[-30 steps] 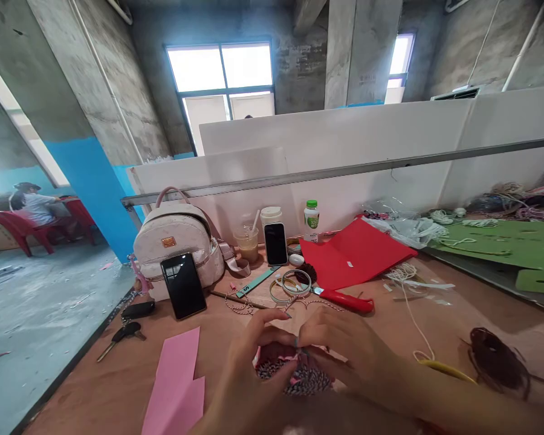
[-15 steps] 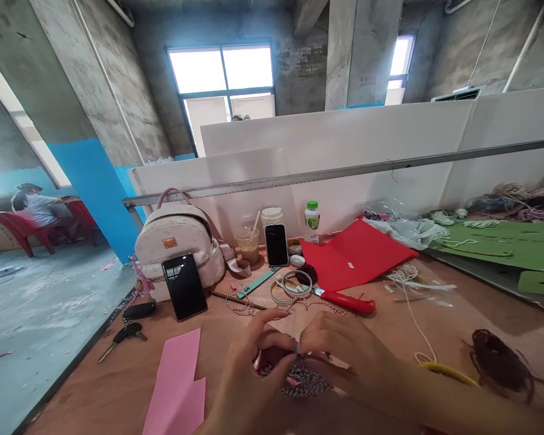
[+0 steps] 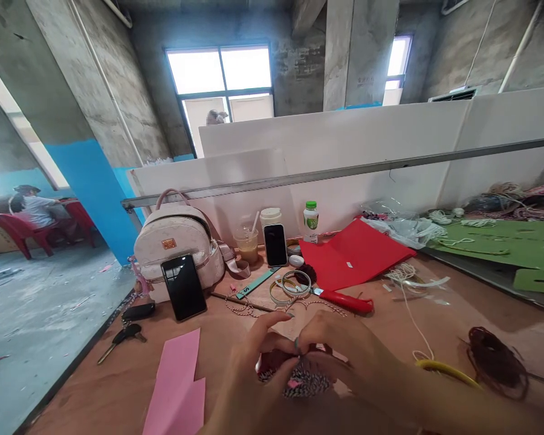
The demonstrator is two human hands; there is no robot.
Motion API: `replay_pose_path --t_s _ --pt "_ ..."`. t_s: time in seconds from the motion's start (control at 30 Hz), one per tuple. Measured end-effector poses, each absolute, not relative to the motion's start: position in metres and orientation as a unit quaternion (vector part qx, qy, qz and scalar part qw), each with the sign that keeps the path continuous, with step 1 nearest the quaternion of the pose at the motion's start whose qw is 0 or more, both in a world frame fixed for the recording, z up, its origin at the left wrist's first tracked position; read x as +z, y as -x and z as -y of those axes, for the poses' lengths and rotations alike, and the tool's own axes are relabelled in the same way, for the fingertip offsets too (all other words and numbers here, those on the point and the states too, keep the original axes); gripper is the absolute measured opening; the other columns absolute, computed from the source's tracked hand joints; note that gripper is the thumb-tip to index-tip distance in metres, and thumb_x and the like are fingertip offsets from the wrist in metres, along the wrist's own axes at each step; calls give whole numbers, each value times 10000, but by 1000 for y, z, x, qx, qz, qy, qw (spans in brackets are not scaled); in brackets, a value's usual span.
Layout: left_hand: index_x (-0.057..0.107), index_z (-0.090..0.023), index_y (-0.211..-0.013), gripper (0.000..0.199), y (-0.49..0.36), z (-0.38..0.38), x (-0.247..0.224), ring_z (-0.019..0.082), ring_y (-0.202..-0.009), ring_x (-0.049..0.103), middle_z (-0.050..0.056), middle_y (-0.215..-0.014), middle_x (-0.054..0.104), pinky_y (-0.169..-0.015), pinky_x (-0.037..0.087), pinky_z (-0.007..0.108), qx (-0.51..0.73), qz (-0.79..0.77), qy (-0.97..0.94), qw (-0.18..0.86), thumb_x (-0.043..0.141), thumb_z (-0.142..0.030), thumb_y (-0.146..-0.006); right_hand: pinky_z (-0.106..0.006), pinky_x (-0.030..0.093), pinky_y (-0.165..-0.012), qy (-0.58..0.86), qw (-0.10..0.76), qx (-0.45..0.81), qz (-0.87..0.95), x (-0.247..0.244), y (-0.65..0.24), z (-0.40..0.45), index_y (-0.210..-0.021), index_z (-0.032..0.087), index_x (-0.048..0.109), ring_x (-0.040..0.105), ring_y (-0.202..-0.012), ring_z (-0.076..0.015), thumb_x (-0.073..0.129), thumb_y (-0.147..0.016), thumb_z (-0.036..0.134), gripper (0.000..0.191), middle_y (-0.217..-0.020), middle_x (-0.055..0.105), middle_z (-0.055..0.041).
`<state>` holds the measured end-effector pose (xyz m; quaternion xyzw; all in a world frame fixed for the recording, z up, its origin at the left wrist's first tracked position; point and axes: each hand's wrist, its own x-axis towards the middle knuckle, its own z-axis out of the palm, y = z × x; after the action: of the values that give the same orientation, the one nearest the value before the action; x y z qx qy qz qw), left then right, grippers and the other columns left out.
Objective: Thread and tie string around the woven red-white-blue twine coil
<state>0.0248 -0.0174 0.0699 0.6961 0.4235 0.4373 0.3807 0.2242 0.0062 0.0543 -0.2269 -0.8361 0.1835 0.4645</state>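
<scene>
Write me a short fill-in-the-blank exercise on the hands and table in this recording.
The left hand and the ____ hand hold the speckled piece.
The bottle has a ____ cap.
The large sheet beside the bottle is ____.
By the phone before the backpack lies a bunch of ____.

Missing words: right; green; red; keys.

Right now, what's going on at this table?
A person is handling a small black-and-white flecked textile piece with both bare hands, low over the table. The left hand and right hand meet at its top edge, fingers bunched close together; exactly what they pinch is partly hidden. A pink sheet lies left of the left hand, a red-handled tool lies beyond the right, and a dark brown cord coil sits farther right.
</scene>
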Motion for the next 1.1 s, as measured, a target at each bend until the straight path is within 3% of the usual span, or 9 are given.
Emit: replay_pose_path --t_s 0.27,0.47,0.73,0.9,1.1 --pt "572 -282 -1253 572 -24 16 71 110 -613 617 -61 -738 765 -556 441 170 432 -415 -703 385 618 -15 -748 -285 476 -685 144 443 87 881 60 -224 -10 -1056 221 573 616 -759 -170 381 -1087 294 207 -855 701 -25" --pt "557 -343 -1270 605 -24 22 70 118 -739 697 -75 -826 775 -641 494 176 419 -416 -718 369 600 13 -783 -258 452 -624 156 456 58 874 68 -222 -5 -1011 216 573 599 -697 -152 378 -1094 314 234 -797 685 -7" --pt "540 -324 -1237 497 -24 19 71 122 -682 655 -64 -808 770 -576 452 187 424 -434 -690 393 628 -79 -813 -266 471 -699 248 447 153 846 64 -226 -5 -982 228 610 614 -810 -165 438 -1077 374 245 -868 682 -7" --pt "533 -281 -1183 402 -25 18 76 137 -690 640 -40 -787 742 -584 445 205 433 -447 -660 422 647 -171 -813 -259 469 -694 263 453 175 834 62 -226 -4 -981 247 603 606 -799 -163 470 -1065 354 191 -880 674 11" --pt "515 -255 -1160 402 -26 16 74 154 -728 631 -24 -794 739 -612 412 239 428 -455 -639 450 621 -148 -788 -280 476 -666 237 487 146 828 54 -221 -5 -967 250 569 621 -756 -173 459 -1058 349 173 -860 668 10"
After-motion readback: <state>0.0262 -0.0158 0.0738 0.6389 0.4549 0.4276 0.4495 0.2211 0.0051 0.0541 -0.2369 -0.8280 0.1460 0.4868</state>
